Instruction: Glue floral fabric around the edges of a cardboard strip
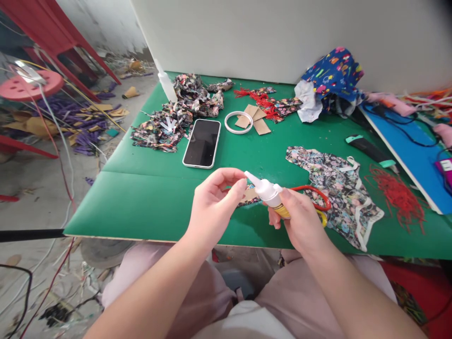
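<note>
Extends left arm and right arm forward, both bare from the lower edge, converging toward mid-view. Sets both wrists roughly level. Holds the left hand thumb side up, with fingers curled and thumb tip brought close to forefinger tip (meeting or just apart, cannot tell). Has the right hand wrapped in a grip, with thumb laid along the top and fingers bent beneath, partly hidden.

This is looking like a small, rough craft workshop: floral cloth and red threads are lying on a green desk, while purple scraps are littering the bare floor.
</note>
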Tool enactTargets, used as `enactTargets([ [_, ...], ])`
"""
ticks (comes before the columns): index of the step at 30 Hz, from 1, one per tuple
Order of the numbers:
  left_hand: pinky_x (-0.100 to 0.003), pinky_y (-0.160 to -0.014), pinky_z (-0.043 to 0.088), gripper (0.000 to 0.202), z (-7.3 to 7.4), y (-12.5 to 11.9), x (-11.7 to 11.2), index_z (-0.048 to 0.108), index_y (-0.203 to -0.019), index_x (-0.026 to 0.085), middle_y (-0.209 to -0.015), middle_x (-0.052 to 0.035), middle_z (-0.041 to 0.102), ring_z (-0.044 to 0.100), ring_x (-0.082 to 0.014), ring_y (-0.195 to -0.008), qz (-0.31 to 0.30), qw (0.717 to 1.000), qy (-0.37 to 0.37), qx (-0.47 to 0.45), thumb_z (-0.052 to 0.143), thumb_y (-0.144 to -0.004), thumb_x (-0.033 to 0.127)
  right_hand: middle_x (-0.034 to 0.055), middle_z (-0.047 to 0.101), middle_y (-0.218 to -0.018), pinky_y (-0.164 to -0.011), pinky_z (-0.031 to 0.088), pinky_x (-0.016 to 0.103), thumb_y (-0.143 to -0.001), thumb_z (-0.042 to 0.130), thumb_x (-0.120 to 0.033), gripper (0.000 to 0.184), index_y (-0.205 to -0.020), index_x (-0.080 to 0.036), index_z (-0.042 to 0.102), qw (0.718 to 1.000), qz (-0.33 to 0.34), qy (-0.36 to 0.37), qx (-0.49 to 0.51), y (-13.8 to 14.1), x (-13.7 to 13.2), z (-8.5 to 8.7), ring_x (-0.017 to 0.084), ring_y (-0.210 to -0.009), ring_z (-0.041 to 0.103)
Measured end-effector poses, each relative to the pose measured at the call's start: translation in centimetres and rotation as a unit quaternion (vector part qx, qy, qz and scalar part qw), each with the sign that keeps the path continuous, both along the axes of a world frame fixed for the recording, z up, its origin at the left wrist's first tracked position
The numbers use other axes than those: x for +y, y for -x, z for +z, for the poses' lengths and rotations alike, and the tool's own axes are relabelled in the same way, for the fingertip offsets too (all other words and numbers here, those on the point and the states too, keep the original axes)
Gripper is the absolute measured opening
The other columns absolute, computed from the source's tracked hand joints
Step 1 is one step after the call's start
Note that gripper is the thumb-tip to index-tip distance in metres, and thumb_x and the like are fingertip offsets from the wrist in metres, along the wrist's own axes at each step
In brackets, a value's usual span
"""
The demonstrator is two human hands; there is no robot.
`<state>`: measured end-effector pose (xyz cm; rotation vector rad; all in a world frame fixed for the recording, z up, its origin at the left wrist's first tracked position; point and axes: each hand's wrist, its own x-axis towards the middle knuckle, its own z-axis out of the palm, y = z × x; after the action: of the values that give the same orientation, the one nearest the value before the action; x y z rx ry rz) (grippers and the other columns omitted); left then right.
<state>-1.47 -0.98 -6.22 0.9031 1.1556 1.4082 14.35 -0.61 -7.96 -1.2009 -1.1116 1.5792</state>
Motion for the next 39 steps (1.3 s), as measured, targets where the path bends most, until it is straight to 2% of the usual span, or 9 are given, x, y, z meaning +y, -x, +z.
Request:
enactTargets([
  [5,-0.019,-0.060,0.048,0.012,0.03,-0.03,0.02,0.065,-0.076,0.018,-0.069,0.0013,0.064,0.058,-0.0090,-0.062,0.024,1.000,0.002,-0.001,0.070,-0.074,0.029,-0.0028,0.049,-0.048,-0.041,0.036,0.021,-0.084,0.052,-0.049,0.039,-0.062,-0.017,0.056,0.999,0.016,-0.014,-0.025,-0.13,-0.12,-0.26,0.008,-0.042,0.045],
  [14,-0.018,-0.059,0.048,0.013,-0.06,0.25,0.19,0.063,-0.072,0.017,-0.065,0.0018,0.062,0.057,-0.0076,-0.058,-0.006,0.998,0.030,-0.047,0.070,-0.075,0.028,-0.0038,0.050,-0.049,-0.046,0.035,0.023,-0.085,0.052,-0.047,0.035,-0.067,-0.019,0.058,0.995,0.009,-0.055,-0.087,-0.55,-0.28,-0.47,0.009,-0.045,0.046],
  [19,-0.019,-0.059,0.046,0.014,-0.10,0.24,0.24,0.061,-0.072,0.017,-0.066,0.0016,0.060,0.055,-0.0079,-0.060,-0.017,0.997,0.033,-0.062,0.069,-0.075,0.028,-0.0034,0.050,-0.048,-0.045,0.036,0.023,-0.085,0.052,-0.048,0.035,-0.066,-0.018,0.057,0.997,0.009,-0.040,-0.058,-0.27,-0.29,-0.63,0.010,-0.044,0.047],
  [30,-0.018,-0.056,0.044,0.012,-0.24,0.11,0.23,0.059,-0.071,0.017,-0.065,0.0029,0.057,0.053,-0.0071,-0.059,0.000,0.999,0.013,-0.038,0.067,-0.076,0.025,-0.0034,0.051,-0.048,-0.044,0.037,0.022,-0.086,0.051,-0.047,0.036,-0.066,-0.018,0.058,0.999,0.002,-0.035,-0.030,-0.07,-0.33,-0.73,0.009,-0.044,0.047],
  [39,-0.018,-0.057,0.044,0.010,-0.26,0.01,0.03,0.059,-0.071,0.017,-0.065,0.0026,0.057,0.053,-0.0075,-0.059,0.013,1.000,-0.010,0.010,0.065,-0.077,0.023,-0.0034,0.050,-0.046,-0.041,0.035,0.020,-0.085,0.051,-0.049,0.039,-0.063,-0.017,0.056,1.000,-0.019,-0.005,-0.011,0.15,-0.20,-0.39,0.008,-0.042,0.046],
])
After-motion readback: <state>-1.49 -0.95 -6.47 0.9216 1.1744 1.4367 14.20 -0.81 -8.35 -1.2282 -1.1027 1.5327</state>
